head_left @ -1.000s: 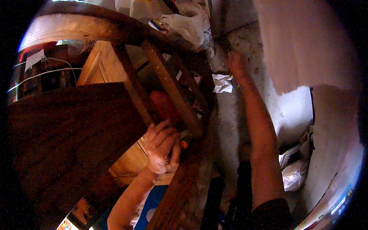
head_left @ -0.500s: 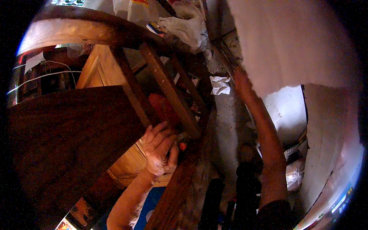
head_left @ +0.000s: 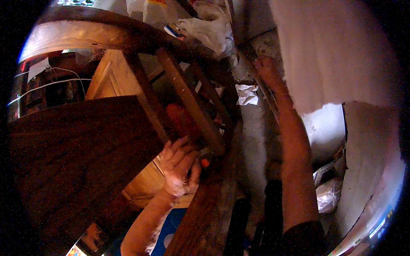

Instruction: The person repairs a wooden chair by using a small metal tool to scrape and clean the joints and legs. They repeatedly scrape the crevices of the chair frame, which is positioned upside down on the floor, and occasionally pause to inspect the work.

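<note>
My left hand (head_left: 179,167) rests at the foot of the slats of a dark wooden chair (head_left: 188,91), its fingers bent over the wood and the thumb lower down. A small orange-red object (head_left: 205,162) sits beside the thumb. Red material (head_left: 177,114) shows behind the slats. Far ahead on the right, my right hand (head_left: 269,71) reaches down toward the grey floor, dim and blurred. Along it runs a thin dark strip (head_left: 270,100); whether the fingers hold it is unclear. Crumpled white paper (head_left: 247,94) lies on the floor to its left.
A broad dark wooden panel (head_left: 81,158) fills the left side. Pale cloth (head_left: 337,51) hangs at the upper right, above a white rounded surface (head_left: 326,130). Plastic bags (head_left: 211,27) lie at the far end. A clear plastic bag (head_left: 328,196) sits at the lower right.
My right hand has moved a little farther away, and the thin strip by it now shows lower, along the wrist and forearm. My left hand has stayed at the chair.
</note>
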### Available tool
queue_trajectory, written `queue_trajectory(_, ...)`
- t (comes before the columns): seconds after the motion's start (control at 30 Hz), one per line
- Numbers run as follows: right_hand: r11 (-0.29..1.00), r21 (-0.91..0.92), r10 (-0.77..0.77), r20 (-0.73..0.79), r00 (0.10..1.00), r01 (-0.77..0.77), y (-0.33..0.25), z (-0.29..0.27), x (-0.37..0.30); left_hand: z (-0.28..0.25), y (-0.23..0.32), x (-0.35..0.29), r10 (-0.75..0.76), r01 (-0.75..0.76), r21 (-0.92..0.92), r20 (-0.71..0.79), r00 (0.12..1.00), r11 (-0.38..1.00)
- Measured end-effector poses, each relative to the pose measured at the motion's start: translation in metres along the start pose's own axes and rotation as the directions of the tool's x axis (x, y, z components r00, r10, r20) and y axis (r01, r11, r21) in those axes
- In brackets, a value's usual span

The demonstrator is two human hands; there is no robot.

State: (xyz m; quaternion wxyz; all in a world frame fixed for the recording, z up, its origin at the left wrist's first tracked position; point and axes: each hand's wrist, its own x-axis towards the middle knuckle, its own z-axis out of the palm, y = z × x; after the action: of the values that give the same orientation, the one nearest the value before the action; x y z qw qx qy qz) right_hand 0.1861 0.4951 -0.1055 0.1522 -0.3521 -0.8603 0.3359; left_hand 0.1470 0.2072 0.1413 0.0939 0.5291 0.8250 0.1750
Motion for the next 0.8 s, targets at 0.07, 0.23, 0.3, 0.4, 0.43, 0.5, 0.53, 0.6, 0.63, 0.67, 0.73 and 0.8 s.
queue_trajectory(0.07, 0.991, 0.116, -0.065, 0.007, 0.998, 0.064, 0.027, 0.001, 0.003, 0.002, 0.000, 0.001, 0.003, -0.003, -0.011, -0.012, 1.000, 1.000)
queue_trajectory(0.23, 0.971, 0.203, -0.155, 0.116, 0.981, 0.129, 0.044, -0.012, -0.020, 0.004, -0.001, 0.002, 0.002, -0.003, -0.009, -0.004, 1.000, 1.000)
queue_trajectory(0.3, 0.996, 0.086, -0.026, 0.183, 0.983, 0.010, 0.029, -0.037, -0.047, 0.004, 0.000, 0.003, 0.008, -0.008, -0.021, -0.002, 1.000, 1.000)
queue_trajectory(0.4, 0.988, 0.022, 0.149, 0.103, 0.984, -0.152, -0.003, -0.038, -0.068, 0.001, 0.000, 0.001, -0.001, 0.001, -0.009, 0.003, 1.000, 1.000)
queue_trajectory(0.43, 0.992, 0.058, 0.111, -0.007, 0.994, -0.111, -0.011, -0.036, -0.075, 0.001, 0.001, 0.001, 0.003, -0.002, -0.007, 0.006, 1.000, 1.000)
queue_trajectory(0.5, 0.979, 0.198, 0.079, -0.135, 0.988, -0.051, -0.003, -0.020, -0.082, 0.001, 0.001, 0.000, 0.007, -0.007, -0.008, 0.008, 1.000, 1.000)
queue_trajectory(0.53, 0.955, 0.293, 0.085, -0.158, 0.984, -0.036, 0.018, 0.004, -0.087, 0.002, 0.002, 0.000, 0.016, -0.016, -0.022, 0.005, 1.000, 1.000)
queue_trajectory(0.6, 0.953, 0.299, 0.092, -0.128, 0.988, -0.050, 0.027, 0.013, -0.088, 0.004, 0.000, 0.002, 0.020, -0.019, -0.027, 0.008, 1.000, 0.999)
queue_trajectory(0.63, 0.976, 0.208, 0.089, -0.080, 0.993, -0.070, 0.015, 0.001, -0.086, 0.003, -0.001, 0.001, 0.016, -0.016, -0.018, 0.007, 1.000, 1.000)
queue_trajectory(0.67, 0.990, 0.112, 0.088, -0.033, 0.996, -0.084, -0.001, -0.017, -0.081, 0.002, -0.002, -0.001, 0.013, -0.013, -0.011, 0.004, 1.000, 1.000)
queue_trajectory(0.73, 0.991, -0.088, 0.103, 0.051, 0.993, -0.099, -0.029, -0.053, -0.075, 0.002, -0.001, -0.002, 0.014, -0.014, 0.005, -0.008, 1.000, 1.000)
queue_trajectory(0.8, 0.974, -0.214, 0.094, 0.080, 0.992, -0.075, -0.029, -0.055, -0.077, 0.003, -0.001, -0.002, -0.001, 0.001, -0.008, -0.005, 1.000, 1.000)
